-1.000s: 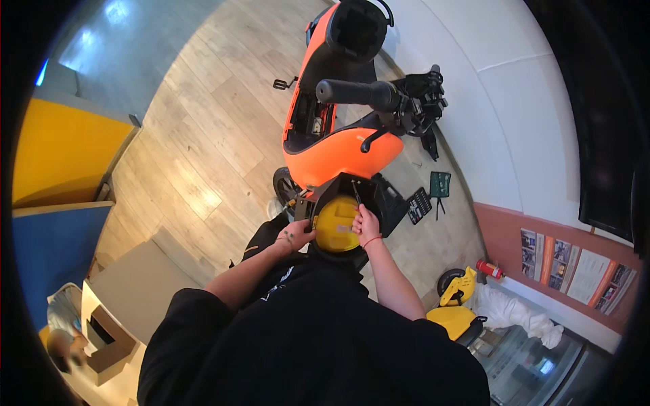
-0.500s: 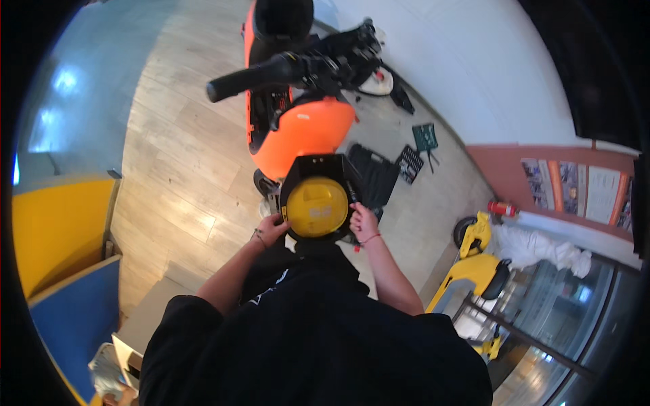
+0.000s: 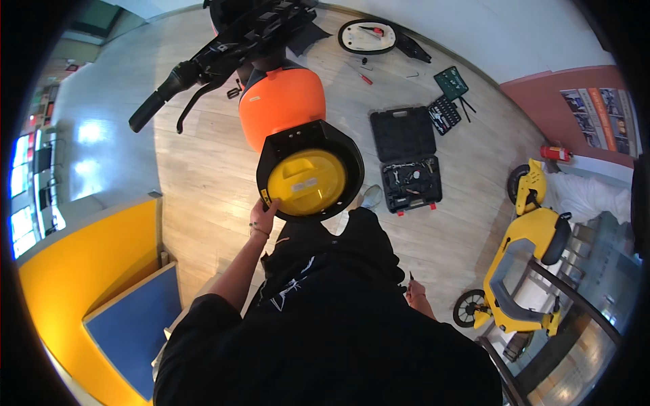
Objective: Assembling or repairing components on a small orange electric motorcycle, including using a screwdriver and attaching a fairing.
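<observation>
The right hand (image 3: 418, 295) hangs low beside the person's dark top, away from the scooter; its fingers look curled around a thin dark tool whose tip pokes up above the knuckles, though the tool is too small to name. The left hand (image 3: 261, 216) reaches forward and up, fingers held together and fairly straight, their tips touching the lower left rim of the black shell (image 3: 308, 174). It grips nothing; the thumb side is hidden, so whether it hooks the rim cannot be told.

The shell is a rounded black housing with a yellow disc (image 3: 306, 181) set in its middle, sitting at the near end of the orange scooter (image 3: 281, 101), just below the orange body panel. Farther up, the black handlebar (image 3: 177, 86) juts toward the left.

On the wood floor (image 3: 203, 176) right of the shell lies an open black tool case (image 3: 406, 162), near it but apart. Beyond it sit a smaller green socket set (image 3: 451, 82) and a black-rimmed white panel (image 3: 367, 36). A yellow ride-on toy (image 3: 525, 264) stands at the right, well apart from the hands.
</observation>
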The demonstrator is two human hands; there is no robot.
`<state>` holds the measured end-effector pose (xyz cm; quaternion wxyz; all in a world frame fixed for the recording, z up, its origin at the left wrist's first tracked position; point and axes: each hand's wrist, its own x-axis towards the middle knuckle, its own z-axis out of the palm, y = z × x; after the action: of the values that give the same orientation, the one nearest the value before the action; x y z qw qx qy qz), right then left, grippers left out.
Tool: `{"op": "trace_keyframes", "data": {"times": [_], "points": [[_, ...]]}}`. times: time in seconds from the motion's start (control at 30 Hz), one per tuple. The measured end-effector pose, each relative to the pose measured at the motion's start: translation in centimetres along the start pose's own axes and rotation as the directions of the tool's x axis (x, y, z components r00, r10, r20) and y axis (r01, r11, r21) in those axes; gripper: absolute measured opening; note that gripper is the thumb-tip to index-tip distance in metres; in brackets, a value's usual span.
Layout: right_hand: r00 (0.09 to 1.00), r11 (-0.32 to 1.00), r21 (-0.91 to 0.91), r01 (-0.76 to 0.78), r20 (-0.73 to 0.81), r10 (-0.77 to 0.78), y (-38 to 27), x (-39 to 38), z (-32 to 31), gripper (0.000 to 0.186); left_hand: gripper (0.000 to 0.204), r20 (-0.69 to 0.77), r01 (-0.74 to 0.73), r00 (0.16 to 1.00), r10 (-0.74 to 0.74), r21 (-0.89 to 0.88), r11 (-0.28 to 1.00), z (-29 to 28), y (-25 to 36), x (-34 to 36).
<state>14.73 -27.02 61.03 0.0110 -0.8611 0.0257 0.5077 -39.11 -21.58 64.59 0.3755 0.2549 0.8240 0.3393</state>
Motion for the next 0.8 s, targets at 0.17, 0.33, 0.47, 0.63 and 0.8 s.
{"op": "trace_keyframes", "data": {"times": [0.17, 0.33, 0.47, 0.63, 0.8], "points": [[0.896, 0.751, -0.492, 0.439, 0.183, -0.404, -3.3, 6.8, -2.2, 0.023, 0.037, -0.152, 0.086, 0.986, -0.069, 0.108, 0.990, -0.4, -1.2, -0.6], [0.841, 0.842, -0.161, 0.515, 0.284, -0.460, -12.6, 12.6, -4.0, 0.023, 0.043, -0.173, 0.396, 0.913, -0.370, 0.148, 0.906, 1.8, 0.1, -1.8], [0.837, 0.866, 0.297, 0.402, 0.265, -0.479, -20.6, 5.0, -3.7, 0.025, 0.034, -0.043, 0.440, 0.898, -0.438, 0.048, 0.897, 2.9, -0.1, -5.4], [0.844, 0.866, 0.270, 0.422, 0.233, -0.484, -20.6, 8.3, -4.7, 0.026, 0.018, 0.244, 0.417, 0.890, -0.385, -0.098, 0.903, 7.6, 3.6, -9.1], [0.932, 0.952, 0.158, 0.261, 0.214, -0.291, -13.8, 12.6, -5.7, 0.027, 0.016, 0.390, 0.455, 0.845, -0.367, -0.163, 0.875, 10.6, 5.8, -8.8]]}}
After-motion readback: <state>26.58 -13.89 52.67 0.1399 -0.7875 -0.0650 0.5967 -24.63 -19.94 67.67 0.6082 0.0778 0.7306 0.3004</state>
